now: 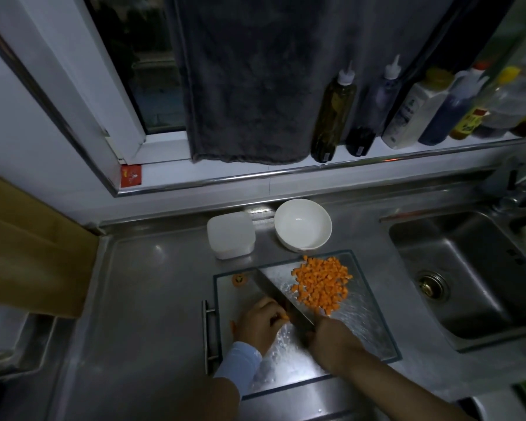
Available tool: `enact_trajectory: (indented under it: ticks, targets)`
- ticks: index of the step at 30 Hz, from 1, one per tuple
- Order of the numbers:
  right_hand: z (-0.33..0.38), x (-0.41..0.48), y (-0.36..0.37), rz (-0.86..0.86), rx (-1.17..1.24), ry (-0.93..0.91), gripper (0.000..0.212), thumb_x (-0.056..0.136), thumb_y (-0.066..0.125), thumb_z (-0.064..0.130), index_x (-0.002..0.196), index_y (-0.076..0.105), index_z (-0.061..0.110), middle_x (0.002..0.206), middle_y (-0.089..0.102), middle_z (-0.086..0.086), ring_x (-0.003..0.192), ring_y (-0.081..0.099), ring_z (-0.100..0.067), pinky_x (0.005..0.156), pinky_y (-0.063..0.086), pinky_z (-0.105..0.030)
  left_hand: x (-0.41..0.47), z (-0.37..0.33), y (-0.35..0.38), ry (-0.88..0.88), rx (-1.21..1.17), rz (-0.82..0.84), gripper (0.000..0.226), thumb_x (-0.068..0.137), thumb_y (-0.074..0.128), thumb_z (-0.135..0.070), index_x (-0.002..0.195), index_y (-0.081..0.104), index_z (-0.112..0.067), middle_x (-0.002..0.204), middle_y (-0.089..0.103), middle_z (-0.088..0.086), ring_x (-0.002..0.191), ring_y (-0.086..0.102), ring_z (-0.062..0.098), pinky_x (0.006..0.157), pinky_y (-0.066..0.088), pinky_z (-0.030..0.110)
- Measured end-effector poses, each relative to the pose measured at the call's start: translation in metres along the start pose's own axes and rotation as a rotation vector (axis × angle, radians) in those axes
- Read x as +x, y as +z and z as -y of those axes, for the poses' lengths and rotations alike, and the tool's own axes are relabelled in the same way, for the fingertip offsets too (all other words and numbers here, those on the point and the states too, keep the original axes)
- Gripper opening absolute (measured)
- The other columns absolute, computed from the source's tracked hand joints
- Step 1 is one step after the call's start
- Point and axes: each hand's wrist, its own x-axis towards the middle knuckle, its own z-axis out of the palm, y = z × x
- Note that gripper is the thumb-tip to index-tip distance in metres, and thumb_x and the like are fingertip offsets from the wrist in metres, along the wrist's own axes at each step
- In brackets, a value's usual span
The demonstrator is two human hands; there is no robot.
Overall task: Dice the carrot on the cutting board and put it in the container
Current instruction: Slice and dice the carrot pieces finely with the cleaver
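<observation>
A small carrot piece point(281, 317) is pinched under the curled left hand point(260, 325), and the knife point(281, 294) is gripped by the right hand point(331, 335). Fingertips are best kept tucked back and the cuts evenly spaced. The diced pile point(322, 288) lies beyond the right hand, the container point(230, 235) beyond the left.

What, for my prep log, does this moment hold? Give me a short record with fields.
left hand: holds the uncut carrot piece down on the board
right hand: grips the knife, blade against the carrot piece
diced carrot: piled on the board's far right part
cutting board: clear glass, on the steel counter
container: pale plastic, behind the board's far left corner; no carrot seen in it
bowl: white, empty, beside the container
progress: dicing under way, transfer not yet begun
</observation>
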Motion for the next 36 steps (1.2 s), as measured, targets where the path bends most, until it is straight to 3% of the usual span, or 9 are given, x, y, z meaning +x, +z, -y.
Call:
enact_trajectory:
  ticks: [3, 6, 12, 16, 19, 24, 27, 31, 36]
  targets:
    - [0.003, 0.004, -0.023, -0.011, 0.011, 0.029, 0.034, 0.09, 0.054, 0.04, 0.107, 0.067, 0.014, 0.105, 0.071, -0.007, 0.095, 0.067, -0.024, 0.073, 0.048, -0.028, 0.002, 0.002, -0.007, -0.035, -0.054, -0.004, 0.013, 0.076, 0.075, -0.032, 0.08, 0.063, -0.032, 0.095, 0.053, -0.021, 0.079, 0.056, -0.003, 0.077, 0.046, 0.012]
    - [0.005, 0.006, -0.045, -0.041, 0.034, 0.041, 0.037, 0.088, 0.053, 0.041, 0.102, 0.066, 0.011, 0.107, 0.07, -0.013, 0.099, 0.066, -0.029, 0.076, 0.047, -0.028, 0.006, 0.008, -0.018, -0.072, -0.051, -0.058, 0.033, 0.065, 0.08, -0.041, 0.08, 0.051, -0.038, 0.096, 0.047, -0.019, 0.078, 0.053, -0.002, 0.074, 0.044, 0.016]
    - [0.001, 0.013, -0.05, -0.1, 0.083, 0.06, 0.044, 0.087, 0.053, 0.054, 0.102, 0.066, 0.016, 0.106, 0.07, -0.009, 0.099, 0.066, -0.028, 0.075, 0.045, -0.028, 0.019, 0.002, -0.027, 0.051, 0.148, 0.135, 0.063, 0.077, 0.07, -0.029, 0.133, 0.042, -0.027, 0.136, 0.037, -0.008, 0.127, 0.033, 0.009, 0.103, 0.019, 0.012]
    - [0.0, 0.013, -0.048, -0.121, 0.1, 0.068, 0.037, 0.09, 0.054, 0.045, 0.109, 0.065, 0.016, 0.111, 0.069, -0.011, 0.103, 0.065, -0.029, 0.078, 0.046, -0.029, 0.02, -0.001, -0.017, 0.07, 0.195, 0.196, 0.05, 0.085, 0.062, -0.019, 0.132, 0.048, -0.032, 0.133, 0.047, -0.01, 0.123, 0.042, 0.008, 0.097, 0.018, 0.006]
    - [0.0, 0.012, -0.044, -0.114, 0.106, 0.064, 0.033, 0.091, 0.053, 0.04, 0.109, 0.064, 0.015, 0.112, 0.069, -0.011, 0.104, 0.064, -0.029, 0.084, 0.049, -0.032, 0.019, -0.005, -0.014, 0.078, 0.221, 0.18, 0.034, 0.09, 0.059, -0.024, 0.124, 0.057, -0.029, 0.127, 0.053, -0.009, 0.118, 0.046, 0.009, 0.093, 0.023, 0.007]
    - [-0.002, 0.008, -0.031, -0.091, 0.097, 0.042, 0.031, 0.091, 0.051, 0.039, 0.106, 0.064, 0.015, 0.113, 0.068, -0.011, 0.105, 0.064, -0.028, 0.085, 0.05, -0.032, 0.006, -0.004, -0.003, -0.12, 0.2, 0.05, 0.022, 0.084, 0.062, -0.044, 0.103, 0.058, -0.034, 0.107, 0.056, -0.011, 0.102, 0.053, 0.011, 0.086, 0.043, 0.024]
    - [-0.002, 0.006, -0.025, -0.089, 0.088, 0.017, 0.029, 0.093, 0.051, 0.04, 0.108, 0.063, 0.018, 0.113, 0.068, -0.008, 0.105, 0.064, -0.027, 0.084, 0.048, -0.03, -0.001, -0.008, 0.003, -0.234, 0.178, -0.019, 0.029, 0.075, 0.066, -0.049, 0.099, 0.053, -0.038, 0.104, 0.052, -0.016, 0.099, 0.05, 0.009, 0.082, 0.042, 0.03]
    - [-0.006, 0.005, -0.018, -0.076, 0.127, 0.012, 0.028, 0.093, 0.051, 0.042, 0.105, 0.063, 0.02, 0.11, 0.069, -0.008, 0.102, 0.064, -0.026, 0.083, 0.049, -0.031, -0.003, -0.001, 0.003, -0.122, 0.152, 0.041, 0.044, 0.067, 0.072, -0.045, 0.104, 0.048, -0.043, 0.117, 0.039, -0.021, 0.104, 0.048, 0.006, 0.089, 0.045, 0.036]
    - [-0.007, 0.006, -0.014, -0.04, 0.125, -0.016, 0.022, 0.096, 0.051, 0.037, 0.1, 0.062, 0.019, 0.106, 0.069, -0.007, 0.099, 0.065, -0.025, 0.075, 0.042, -0.026, -0.001, 0.016, -0.004, 0.027, 0.119, 0.093, 0.021, 0.082, 0.066, -0.018, 0.1, 0.063, -0.03, 0.11, 0.051, -0.017, 0.095, 0.053, 0.004, 0.089, 0.046, 0.024]
